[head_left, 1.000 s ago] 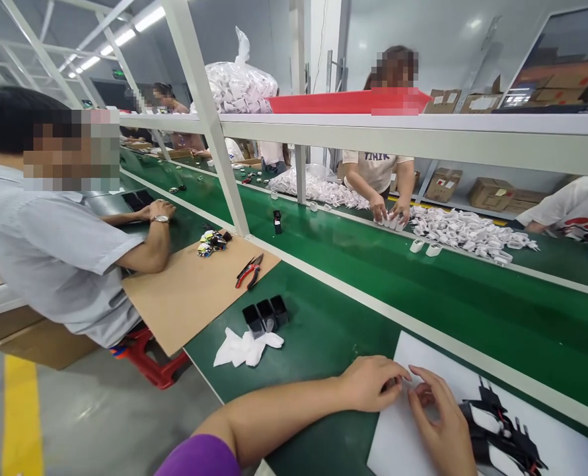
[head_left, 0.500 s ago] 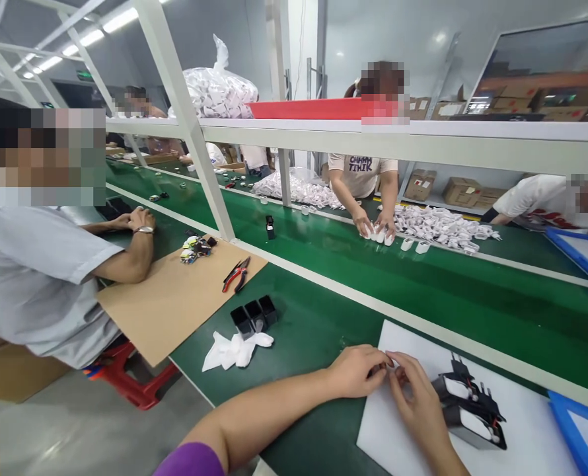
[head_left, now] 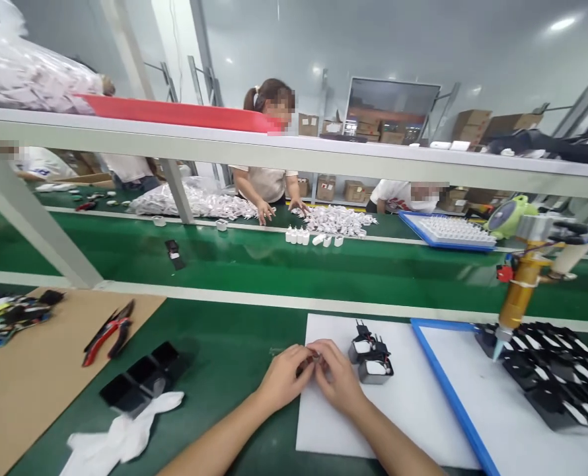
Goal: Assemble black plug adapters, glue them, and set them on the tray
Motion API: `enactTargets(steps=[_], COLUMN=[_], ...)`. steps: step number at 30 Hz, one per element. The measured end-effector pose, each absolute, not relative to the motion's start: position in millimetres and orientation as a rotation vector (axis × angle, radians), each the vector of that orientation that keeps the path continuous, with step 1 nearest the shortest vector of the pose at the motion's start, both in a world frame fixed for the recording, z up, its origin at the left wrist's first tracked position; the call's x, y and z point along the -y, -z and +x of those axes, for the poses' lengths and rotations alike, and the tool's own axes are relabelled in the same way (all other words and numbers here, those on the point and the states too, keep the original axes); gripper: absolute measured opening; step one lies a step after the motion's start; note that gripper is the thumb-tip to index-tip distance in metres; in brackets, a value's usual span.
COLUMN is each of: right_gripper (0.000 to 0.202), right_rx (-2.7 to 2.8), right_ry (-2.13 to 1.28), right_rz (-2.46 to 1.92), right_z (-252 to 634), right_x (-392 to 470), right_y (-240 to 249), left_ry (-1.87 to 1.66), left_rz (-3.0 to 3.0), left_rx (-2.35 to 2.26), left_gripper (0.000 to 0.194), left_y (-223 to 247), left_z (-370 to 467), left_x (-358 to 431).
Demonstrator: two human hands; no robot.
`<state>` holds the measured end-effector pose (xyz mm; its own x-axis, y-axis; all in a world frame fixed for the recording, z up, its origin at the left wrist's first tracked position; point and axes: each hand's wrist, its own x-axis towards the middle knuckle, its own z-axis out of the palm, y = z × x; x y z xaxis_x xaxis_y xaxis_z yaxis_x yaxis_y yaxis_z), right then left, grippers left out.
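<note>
My left hand and my right hand meet fingertip to fingertip over the left edge of a white foam sheet. Both are closed in a pinch, and whatever lies between the fingers is too hidden to make out. Just right of my right hand, two black plug housings with white tops, red-black wires and pins stand on the sheet. Left of my left hand, several open black boxes lie in a row on the green bench, touching a crumpled white cloth.
A blue-rimmed tray of black housings stands at right under a hanging gold dispenser nozzle. Red-handled pliers lie on brown cardboard. Beyond the green conveyor, a co-worker handles white parts. A shelf spans overhead.
The view has swung right, bringing the blue-rimmed tray and nozzle into sight; the person at left is out of view. My hands stay pinched together. The co-worker's hands have moved apart from the white parts.
</note>
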<state>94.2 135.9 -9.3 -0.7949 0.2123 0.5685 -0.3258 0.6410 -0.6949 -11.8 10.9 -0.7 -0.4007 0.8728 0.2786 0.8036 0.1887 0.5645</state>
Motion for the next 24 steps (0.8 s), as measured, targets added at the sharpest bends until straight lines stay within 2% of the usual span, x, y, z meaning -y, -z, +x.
enactTargets(steps=[11,24], right_gripper=[0.053,0.053], right_rx=[2.258,2.278], right_ry=[-1.07,-1.085], right_rz=[0.151,0.168], right_z=[95.1,97.0], right_x=[-136.2,-134.9], right_y=[6.9,7.7], left_ry=[-0.987,-0.985], left_rz=[1.639,1.632], left_rx=[-2.341,-2.337], left_gripper=[0.014,0.013], left_y=[-0.8,0.6], left_z=[-12.8,-13.2], left_x=[-12.1,-11.9])
